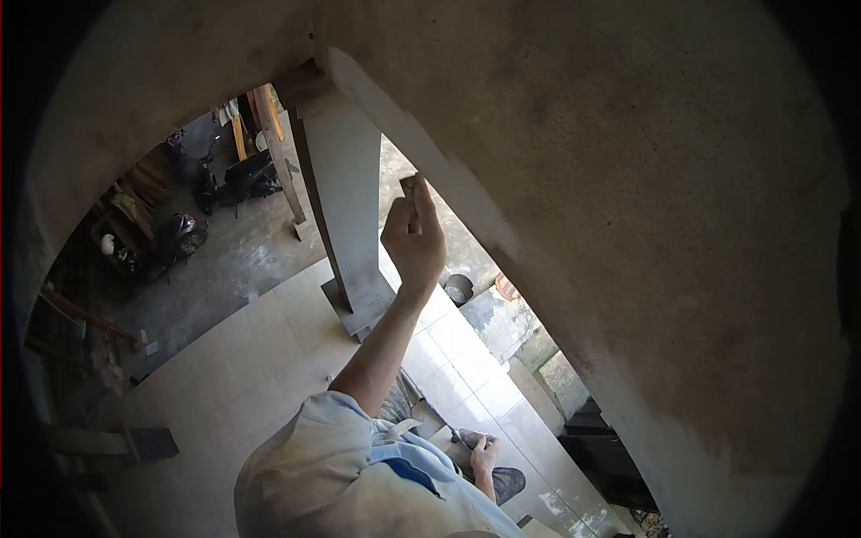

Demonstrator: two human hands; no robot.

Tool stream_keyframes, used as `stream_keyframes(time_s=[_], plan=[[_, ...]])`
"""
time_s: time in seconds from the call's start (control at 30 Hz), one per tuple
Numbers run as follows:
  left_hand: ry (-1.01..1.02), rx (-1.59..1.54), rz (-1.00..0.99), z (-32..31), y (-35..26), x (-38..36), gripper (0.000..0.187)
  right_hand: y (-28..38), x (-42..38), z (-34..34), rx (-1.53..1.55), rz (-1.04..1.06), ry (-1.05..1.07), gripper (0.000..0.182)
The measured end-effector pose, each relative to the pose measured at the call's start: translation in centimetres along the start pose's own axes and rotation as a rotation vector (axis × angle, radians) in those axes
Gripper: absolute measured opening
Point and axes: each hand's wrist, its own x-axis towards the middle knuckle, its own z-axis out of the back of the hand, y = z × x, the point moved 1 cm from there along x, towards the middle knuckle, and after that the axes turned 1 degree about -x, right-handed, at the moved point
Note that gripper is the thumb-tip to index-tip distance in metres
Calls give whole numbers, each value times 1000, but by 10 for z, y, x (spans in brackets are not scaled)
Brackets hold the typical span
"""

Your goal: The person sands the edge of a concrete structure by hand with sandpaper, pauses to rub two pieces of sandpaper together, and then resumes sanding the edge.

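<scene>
My left hand [416, 247] is raised in the middle of the view, closed around a small flat tool [412, 190] that looks like a putty knife. Its dark, flat end sticks up beyond my fingers, close to the lower edge of a sloping plastered surface [619, 179]. Pale grey smears run along that edge. Low down, near my body, my right hand [484, 455] grips a greyish, rounded object [468, 438]; its kind cannot be made out. My light blue shirt sleeve [336, 421] fills the bottom.
A grey pillar [345, 197] stands just left of my raised hand. Far below lies a pale tiled floor [260, 345]. Motorcycles [247, 179] and stacked wood [143, 188] are at the left. A dark bucket [458, 288] sits outside beyond the tiles.
</scene>
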Motion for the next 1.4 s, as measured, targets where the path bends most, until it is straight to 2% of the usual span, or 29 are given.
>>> stream_keyframes(time_s=[0.03, 0.2, 0.3, 0.4, 0.5, 0.53, 0.63, 0.73, 0.83, 0.87, 0.97, 1.0, 1.13, 1.17, 1.23, 1.33, 1.37, 1.4], plan=[[-36, 32, 106, -3, -7, 13, 43, -4, 0, 1, -3, -4, 0, 28], [144, -44, 172, 10, -9, 7, 39, -11, 1, -5, 79, -30, -11, 29], [88, -348, 341, 23, -18, -16, 38, -6, 1, -3, 83, -40, -9, 30], [385, -90, 447, 57, -10, -17, 43, -8, 0, -2, 85, -18, -2, 30], [392, -49, 343, 54, -30, -21, 50, 4, -5, 3, 135, -29, -6, 28], [361, -124, 330, 53, -36, -22, 36, -2, -4, 1, 134, -18, -16, 27], [473, -187, 228, 58, -23, -21, 24, -3, -3, -2, 121, 6, -52, 26], [476, -216, 322, 53, -28, -25, 28, -2, -4, 1, 103, 9, -78, 25], [458, -386, 419, 33, -57, -27, 29, -3, -3, 0, 128, -4, -71, 25], [514, -435, 490, 29, -57, -22, 20, -4, -3, 0, 143, -6, -70, 25], [602, -678, 653, 20, -30, -18, 19, -6, -2, -2, 157, 4, -76, 25], [547, -714, 696, 12, -31, -21, 32, -9, -1, -3, 152, 10, -78, 25], [497, -770, 736, 1, -34, -41, 42, -12, 1, -5, 154, -8, -69, 25], [496, -771, 749, 1, -32, -45, 41, -12, 0, -4, 180, -13, -53, 25], [529, -704, 629, 1, -39, -57, 40, -9, -1, -3, 196, -16, -43, 25], [396, -503, 489, -2, -37, -42, 36, -9, 0, -2, 155, -13, -72, 25], [231, -640, 603, -9, -41, -29, 31, -12, 2, -3, 134, -12, -79, 25], [216, -640, 535, -13, -39, -28, 29, -14, 0, -4, 111, -10, -82, 25]])
